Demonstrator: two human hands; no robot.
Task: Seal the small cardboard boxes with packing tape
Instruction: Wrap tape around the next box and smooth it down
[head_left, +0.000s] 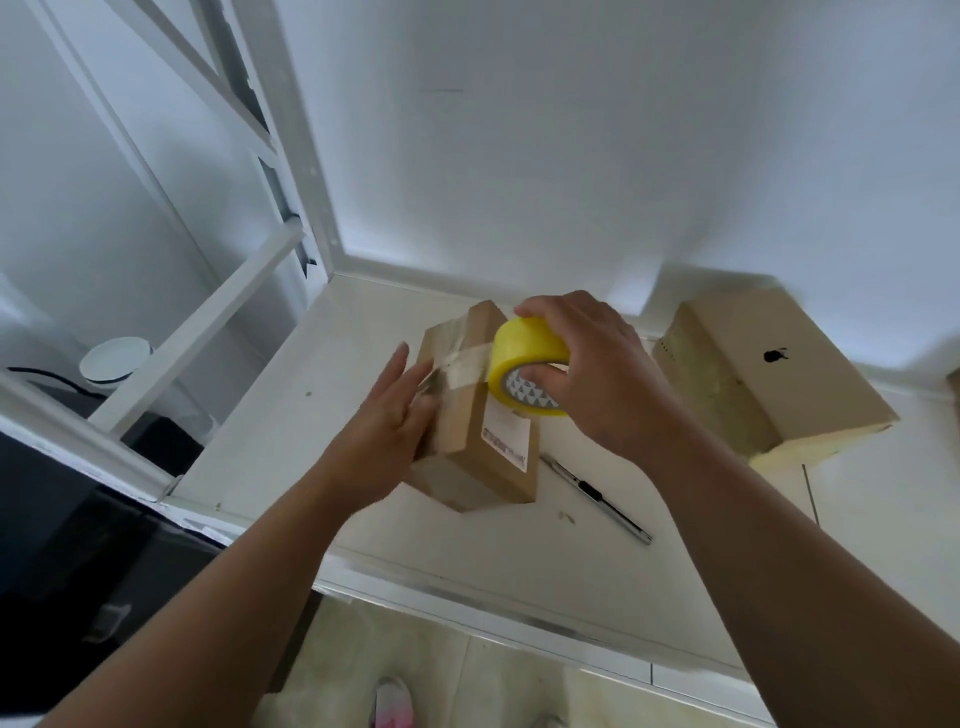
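Head view, looking down over both forearms: the right hand (597, 374) grips a roll of yellow packing tape (524, 345), with its fingers curled over the top of the roll and the thumb tucked against the patterned core. The roll sits on the top face of the small cardboard box (467, 441), so the box lies directly under the grip and runs out from it toward the person.

From the roll, a strip of clear tape (460, 366) runs leftward across the box top and down over its left edge. At that far end of the strip, across the box from the grip, the left hand (384, 421) lies flat with straight fingers, pressing the tape against the box's left side.

Just below the grip, on the near part of the box top, is a white label (506, 441). A slim metal-and-black box cutter (597, 496) lies on the white shelf (280, 395) below the gripping hand's wrist, just beside the box's right corner. A larger box (779, 384) with a dark logo stands to the right of the grip, apart from the small one. Well below, on the floor, a pink shoe (395, 701) shows.
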